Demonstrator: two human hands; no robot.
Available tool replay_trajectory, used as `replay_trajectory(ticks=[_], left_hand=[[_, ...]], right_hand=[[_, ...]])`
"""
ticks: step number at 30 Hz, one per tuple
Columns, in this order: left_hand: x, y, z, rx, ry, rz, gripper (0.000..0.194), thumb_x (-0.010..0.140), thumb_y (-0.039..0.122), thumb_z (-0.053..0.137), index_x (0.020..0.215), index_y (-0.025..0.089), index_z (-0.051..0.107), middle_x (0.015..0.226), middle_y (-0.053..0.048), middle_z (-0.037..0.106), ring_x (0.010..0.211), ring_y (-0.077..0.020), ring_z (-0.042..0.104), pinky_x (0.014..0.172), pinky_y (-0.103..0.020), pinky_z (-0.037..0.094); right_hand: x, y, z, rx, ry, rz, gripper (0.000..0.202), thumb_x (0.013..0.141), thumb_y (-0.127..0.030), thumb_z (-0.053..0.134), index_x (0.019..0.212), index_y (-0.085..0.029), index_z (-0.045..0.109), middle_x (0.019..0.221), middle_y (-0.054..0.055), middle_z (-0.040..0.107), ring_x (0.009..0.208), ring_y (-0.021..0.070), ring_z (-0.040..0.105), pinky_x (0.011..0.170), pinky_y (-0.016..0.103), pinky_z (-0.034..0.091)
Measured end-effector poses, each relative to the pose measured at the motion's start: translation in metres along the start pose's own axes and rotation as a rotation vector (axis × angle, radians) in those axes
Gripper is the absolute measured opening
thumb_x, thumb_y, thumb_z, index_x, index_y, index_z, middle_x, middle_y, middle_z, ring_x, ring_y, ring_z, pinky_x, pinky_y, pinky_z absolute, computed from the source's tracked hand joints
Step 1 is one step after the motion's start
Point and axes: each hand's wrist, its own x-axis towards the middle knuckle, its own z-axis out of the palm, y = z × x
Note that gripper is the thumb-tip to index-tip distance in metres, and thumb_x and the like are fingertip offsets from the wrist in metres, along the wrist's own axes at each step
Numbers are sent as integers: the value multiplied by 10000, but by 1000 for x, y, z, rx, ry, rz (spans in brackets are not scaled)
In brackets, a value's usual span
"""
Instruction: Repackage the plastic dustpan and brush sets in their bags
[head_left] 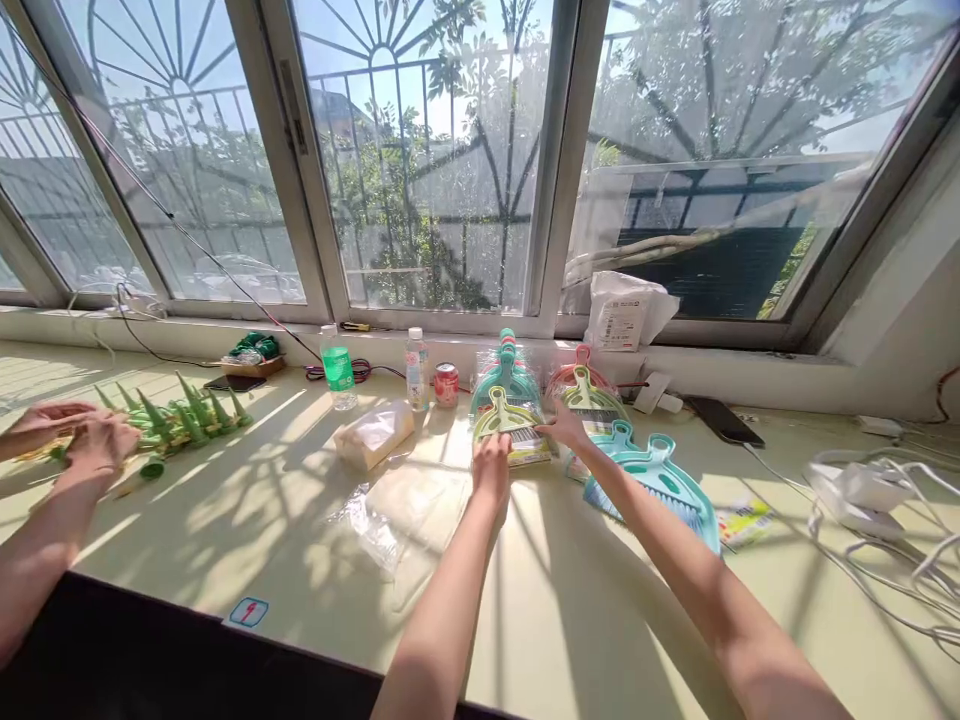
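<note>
- Hands first: the left hand (pixel 491 462) rests palm down on the near end of a yellow dustpan set (pixel 510 425) sealed in clear plastic; fingers lie flat on the packet, and whether they pinch it cannot be told.
- Right hand (pixel 564 425) reaches to the same packet's right edge, fingers spread and touching the wrapper; a firm hold is not visible.
- Yellow dustpan set lies flat on the pale table (pixel 585 620), near the window sill, long axis running away from the person, handle pointing toward the window.
- Just behind it a teal dustpan set (pixel 504 380) lies the same way, handle toward the glass.
- To the right sits a red and green dustpan set (pixel 589 392), also handle toward the window.
- A bare teal dustpan (pixel 660 480) lies under the right forearm, long axis slanted, handle up-left toward the packets.
- Empty clear bags (pixel 405 510) lie left of the left forearm.
- Far left, another person's hands (pixel 82 445) are at a heap of green cones (pixel 180 415).
</note>
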Motion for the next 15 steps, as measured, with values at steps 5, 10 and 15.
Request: replay_trajectory(ticks=[5, 10, 15], left_hand=[[51, 3, -2, 126, 13, 62, 302, 1048, 10, 604, 1105, 196, 834, 1298, -146, 792, 1304, -313, 716, 1132, -403, 563], [89, -18, 8, 100, 71, -80, 238, 1102, 81, 596, 1143, 197, 800, 1397, -143, 769, 1400, -303, 693, 1206, -434, 555], [89, -31, 26, -27, 332, -263, 571, 980, 149, 839, 1508, 217, 635, 1792, -223, 489, 1765, -391, 354, 1433, -608, 300]], right_hand=[[20, 4, 17, 141, 220, -39, 225, 893, -286, 739, 1107, -225, 774, 1017, 100, 874, 1077, 344, 829, 1050, 477, 616], [29, 5, 67, 106, 347, 14, 341, 903, -231, 635, 1235, -201, 705, 1264, 192, 817, 1266, 400, 753, 1141, 574, 571], [49, 5, 84, 161, 269, 72, 522, 938, -287, 679, 1435, -130, 652, 1517, 265, 713, 1491, 443, 650, 1223, 569, 543]])
